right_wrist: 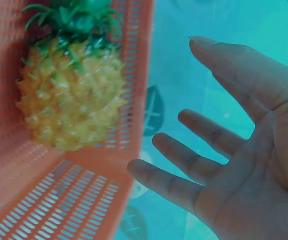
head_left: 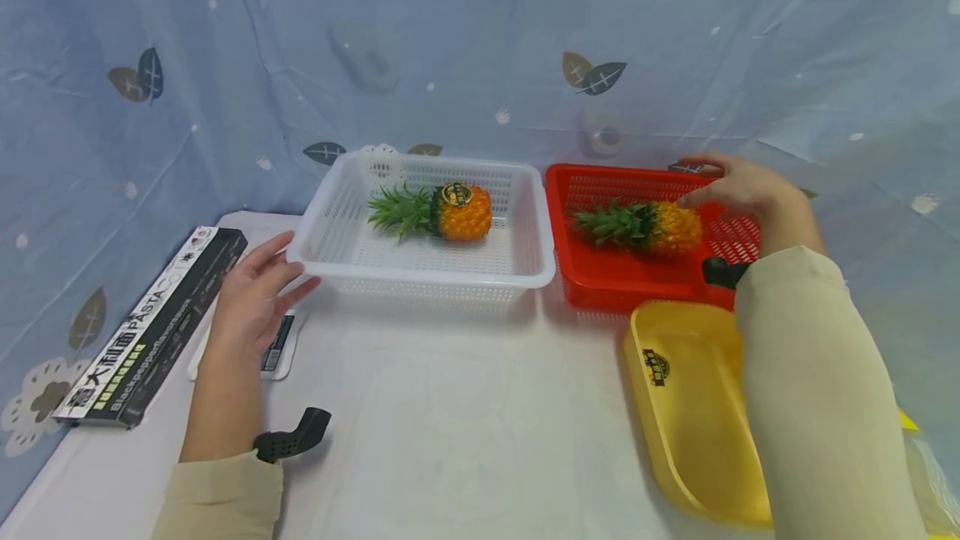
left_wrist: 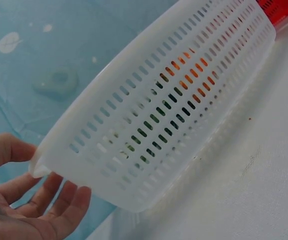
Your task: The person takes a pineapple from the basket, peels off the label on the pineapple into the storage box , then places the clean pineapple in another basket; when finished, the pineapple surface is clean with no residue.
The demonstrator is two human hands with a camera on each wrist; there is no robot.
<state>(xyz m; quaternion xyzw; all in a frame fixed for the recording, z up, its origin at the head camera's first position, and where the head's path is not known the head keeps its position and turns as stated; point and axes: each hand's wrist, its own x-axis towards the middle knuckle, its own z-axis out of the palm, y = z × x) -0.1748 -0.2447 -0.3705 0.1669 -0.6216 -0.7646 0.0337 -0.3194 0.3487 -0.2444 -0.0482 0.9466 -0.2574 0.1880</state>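
My left hand is at the left end of a white perforated plastic basket. In the left wrist view, its thumb rests at the rim corner and the other fingers curl beneath the rim. Inside that basket lies a pineapple with a dark round label, leaves pointing left. A second pineapple lies in a red perforated basket. Over this basket's right side reaches my right hand; the right wrist view shows its fingers spread, holding nothing, near the basket rim.
A yellow bin stands in front of the red basket, partly behind my right sleeve. Black-and-white pasta box lies at the left, with a white item bearing a barcode beside my left wrist. A patterned blue cloth hangs behind the baskets.
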